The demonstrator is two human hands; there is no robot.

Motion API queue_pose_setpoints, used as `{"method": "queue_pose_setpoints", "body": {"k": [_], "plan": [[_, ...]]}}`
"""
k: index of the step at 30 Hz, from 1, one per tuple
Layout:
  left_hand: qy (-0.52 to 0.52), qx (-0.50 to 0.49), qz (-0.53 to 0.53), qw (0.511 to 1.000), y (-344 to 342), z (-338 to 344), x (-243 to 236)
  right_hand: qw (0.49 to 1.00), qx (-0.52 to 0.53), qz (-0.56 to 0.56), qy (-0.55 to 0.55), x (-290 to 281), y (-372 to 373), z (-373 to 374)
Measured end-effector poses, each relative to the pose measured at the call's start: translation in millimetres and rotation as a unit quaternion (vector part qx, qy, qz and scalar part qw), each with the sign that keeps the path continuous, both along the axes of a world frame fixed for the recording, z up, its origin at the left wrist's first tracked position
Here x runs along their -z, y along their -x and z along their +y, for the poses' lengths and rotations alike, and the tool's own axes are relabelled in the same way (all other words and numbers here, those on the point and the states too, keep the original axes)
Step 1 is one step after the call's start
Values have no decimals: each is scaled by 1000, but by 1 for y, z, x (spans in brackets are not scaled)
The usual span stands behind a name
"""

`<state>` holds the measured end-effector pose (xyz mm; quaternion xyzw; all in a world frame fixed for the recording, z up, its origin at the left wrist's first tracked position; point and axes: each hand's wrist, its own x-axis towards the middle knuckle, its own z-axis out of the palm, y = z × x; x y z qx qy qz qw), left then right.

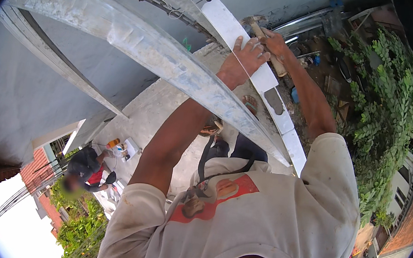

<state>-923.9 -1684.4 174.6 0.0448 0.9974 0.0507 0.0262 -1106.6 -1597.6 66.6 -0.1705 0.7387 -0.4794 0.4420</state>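
White board (224,19): beneath left fingers (250,45) | wooden piece (277,66): against right fingers (268,33)

The left arm (171,137) is slanting forward and rightward, the left hand (246,59) showing its knuckles, fingers spreading. The right arm (309,87) is bending at the elbow (324,130), the right hand (276,43) curling just beside the left.

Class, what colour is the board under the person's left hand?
The board is white; it shows best in the head view.
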Motion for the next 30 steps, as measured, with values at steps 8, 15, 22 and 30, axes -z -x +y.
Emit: {"method": "queue_pose_setpoints", "body": {"k": [8, 15, 22, 30], "plan": [[-13, -12, 5, 1000, 0, 1, -1, 998, -32, 30, -35, 4, 11, -8], [-7, -14, 2, 1000, 0, 2, 1, 999, -31, 29, -26, 12, 17, -15], [-9, -18, -3, 1000, 1, 2, 0, 995, -59, 61, -50, 5, 17, -16], [-19, -20, -3, 1000, 0, 1, 2, 961, -115, 244, -64, -2, 17, -11]]}}
